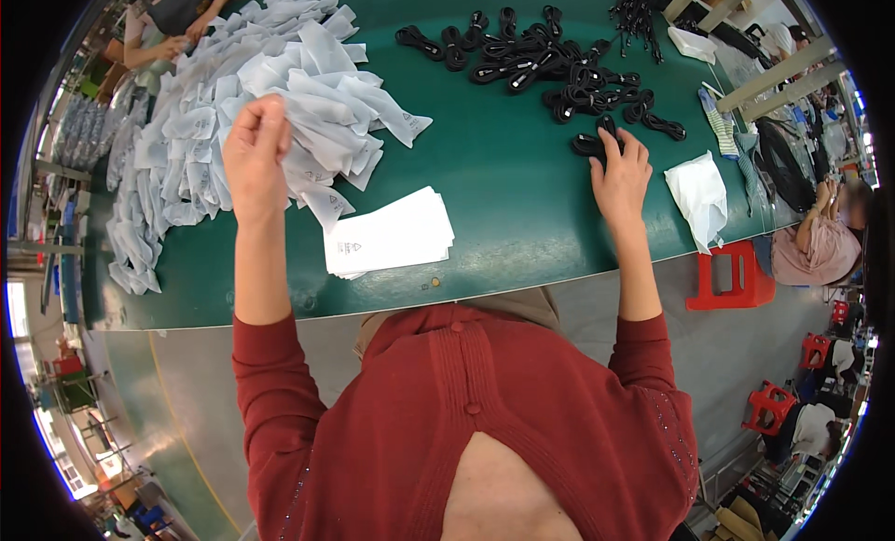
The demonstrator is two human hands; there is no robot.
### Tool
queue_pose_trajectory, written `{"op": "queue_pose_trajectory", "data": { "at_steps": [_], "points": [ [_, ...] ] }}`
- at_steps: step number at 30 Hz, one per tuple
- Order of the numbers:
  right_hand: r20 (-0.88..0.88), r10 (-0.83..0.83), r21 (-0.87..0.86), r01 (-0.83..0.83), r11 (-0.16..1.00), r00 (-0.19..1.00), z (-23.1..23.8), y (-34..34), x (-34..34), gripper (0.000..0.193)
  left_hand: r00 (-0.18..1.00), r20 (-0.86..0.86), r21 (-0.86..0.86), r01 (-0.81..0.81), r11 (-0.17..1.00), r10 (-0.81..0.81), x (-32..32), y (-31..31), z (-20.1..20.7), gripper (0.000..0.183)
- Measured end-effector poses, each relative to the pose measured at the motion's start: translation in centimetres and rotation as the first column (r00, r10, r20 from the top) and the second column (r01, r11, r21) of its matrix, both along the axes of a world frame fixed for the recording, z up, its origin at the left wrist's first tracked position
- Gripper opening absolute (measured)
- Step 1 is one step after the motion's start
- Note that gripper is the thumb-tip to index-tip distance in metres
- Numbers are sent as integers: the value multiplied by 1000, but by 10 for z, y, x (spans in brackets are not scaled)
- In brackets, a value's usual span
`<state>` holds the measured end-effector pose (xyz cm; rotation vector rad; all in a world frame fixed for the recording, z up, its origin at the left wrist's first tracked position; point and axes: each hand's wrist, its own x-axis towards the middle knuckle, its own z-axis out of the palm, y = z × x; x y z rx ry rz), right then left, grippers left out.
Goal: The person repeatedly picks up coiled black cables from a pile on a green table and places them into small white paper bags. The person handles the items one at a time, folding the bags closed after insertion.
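Observation:
My left hand is raised over a large heap of pale translucent plastic bags, its fingers curled and pressed together. Whatever it may hold cannot be made out against the bags behind. On the right of the green table, my right hand has its thumb and fingers around a coiled black cable. Beyond that hand lies a loose group of similar black cable coils. A stack of flat white bags with small dark print lies between my forearms, close to the table's front edge.
A crumpled white bag lies right of my right forearm. More black cables hang together at the far right. A red stool stands beside the table. Other people sit at the far left and the right.

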<state>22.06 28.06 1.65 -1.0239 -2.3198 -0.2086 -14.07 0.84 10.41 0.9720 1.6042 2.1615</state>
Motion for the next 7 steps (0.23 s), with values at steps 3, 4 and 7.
{"op": "queue_pose_trajectory", "data": {
  "at_steps": [3, 4, 7],
  "points": [
    [156, 0, -24, 4, 1000, 988, -13, 14, 15, 48, 929, -127, 36, -345, 938, 347, -45, 6, -7, 25],
    [186, -1, -54, 11, 998, 983, -15, 14, 16, 49, 870, -245, 36, -432, 901, 427, -47, 3, -14, 29],
    [199, 8, -172, 27, 985, 980, -24, 6, 14, 54, 707, -615, -105, -512, 852, 349, -51, -10, -41, 56]
  ]
}}
